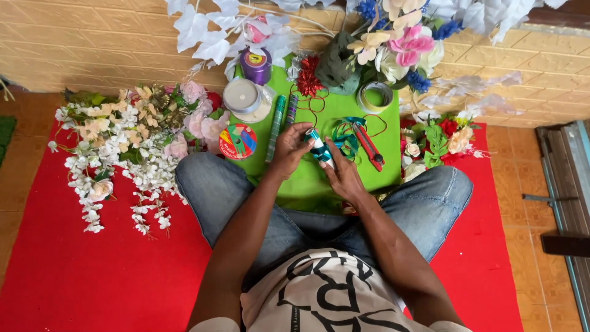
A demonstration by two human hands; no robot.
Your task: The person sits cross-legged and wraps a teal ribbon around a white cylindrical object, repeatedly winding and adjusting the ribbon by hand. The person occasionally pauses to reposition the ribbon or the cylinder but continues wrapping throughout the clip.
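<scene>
I sit cross-legged on a red mat (92, 270) with a green sheet (335, 114) before my knees. My left hand (290, 149) and my right hand (342, 174) together hold a small white stick wound with teal ribbon (319, 149) just above the green sheet. Loose teal ribbon (346, 138) trails from it to the right. A red-handled cutter (369, 144) lies close to my right hand.
A heap of white and pink artificial flowers (132, 144) lies at left. Ribbon spools, purple (256, 64), white (243, 98) and green (375, 96), plus two wrapped rolls (278, 123) rest on the sheet. More flowers (439, 141) lie at right, bouquets (393, 43) lean on the wall.
</scene>
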